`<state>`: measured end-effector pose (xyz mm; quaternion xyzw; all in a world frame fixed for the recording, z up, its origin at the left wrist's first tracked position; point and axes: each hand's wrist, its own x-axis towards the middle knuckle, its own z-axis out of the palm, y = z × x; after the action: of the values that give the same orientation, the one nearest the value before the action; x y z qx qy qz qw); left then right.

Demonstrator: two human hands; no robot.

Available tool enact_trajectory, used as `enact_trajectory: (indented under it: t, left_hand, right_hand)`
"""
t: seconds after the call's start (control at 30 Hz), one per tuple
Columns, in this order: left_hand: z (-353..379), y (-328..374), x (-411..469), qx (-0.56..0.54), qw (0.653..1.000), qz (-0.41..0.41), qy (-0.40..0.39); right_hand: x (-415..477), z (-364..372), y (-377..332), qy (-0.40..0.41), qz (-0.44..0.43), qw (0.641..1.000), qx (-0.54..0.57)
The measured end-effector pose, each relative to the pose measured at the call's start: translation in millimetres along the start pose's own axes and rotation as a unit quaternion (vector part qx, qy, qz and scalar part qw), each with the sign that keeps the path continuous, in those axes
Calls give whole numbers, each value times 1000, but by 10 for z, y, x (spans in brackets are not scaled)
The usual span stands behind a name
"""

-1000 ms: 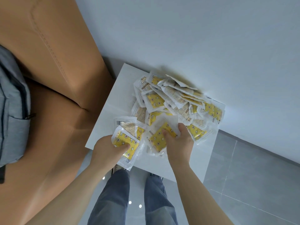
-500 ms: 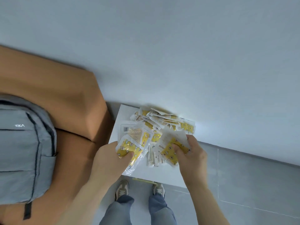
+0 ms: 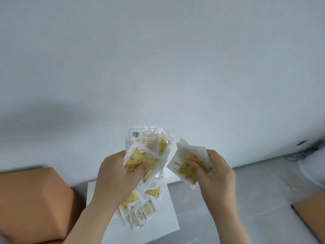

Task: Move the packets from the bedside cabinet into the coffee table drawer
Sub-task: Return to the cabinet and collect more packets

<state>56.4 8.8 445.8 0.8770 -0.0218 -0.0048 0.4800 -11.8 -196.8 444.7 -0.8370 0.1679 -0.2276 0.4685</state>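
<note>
Above the white bedside cabinet, the left hand grips a fanned bunch of packets and the right hand pinches a smaller sheaf. They look light, thin and slick, so they are likely to slide apart; clamping across their middles seems safest. Loose packets lie on the cabinet top. A tan upholstered block crowds the left, with open floor on the right.

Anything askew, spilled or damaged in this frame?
Only mild disorder: the leftover packets lie in a jumbled, overlapping heap on the white cabinet. The left hand grips a fanned bunch; the right hand another. No tears or spills show.
</note>
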Motion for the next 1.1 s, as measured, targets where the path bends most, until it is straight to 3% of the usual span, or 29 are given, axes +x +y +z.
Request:
enact_trajectory:
  t: [0.37, 0.67, 1.1]
  left_hand:
    - [1319, 1921, -685, -123, 972, 156, -123]
    - [2837, 3253, -1790, -200, 913, 228, -271]
    - [4868, 4513, -2228, -229, 817, 292, -441]
  right_hand:
    - [-163, -2433, 190, 234, -33, 970, -50]
    - [-831, -4515, 768, 391, -9, 912, -125]
    - [-828, -6130, 1674, 543, 74, 817, -180]
